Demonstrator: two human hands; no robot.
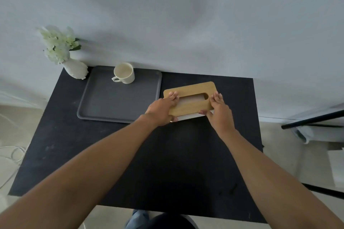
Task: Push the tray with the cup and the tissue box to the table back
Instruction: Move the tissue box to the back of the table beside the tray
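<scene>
A grey tray (111, 102) lies at the back left of the black table (130, 163), its far edge against the wall. A cream cup (124, 73) stands upright in the tray's far corner, handle toward me. Just right of the tray sits the tissue box (193, 87), white with a wooden lid and an oval slot. My left hand (162, 109) grips the box's left end, fingers on the lid, thumb at the near side. Its right end is held the same way by my right hand (218, 109). The box's near edge is partly hidden.
A white vase with pale flowers (74, 69) stands at the table's back left corner, touching the tray's side. A black chair frame (312, 121) is off the table's right edge. White cables (14, 152) lie on the floor at left.
</scene>
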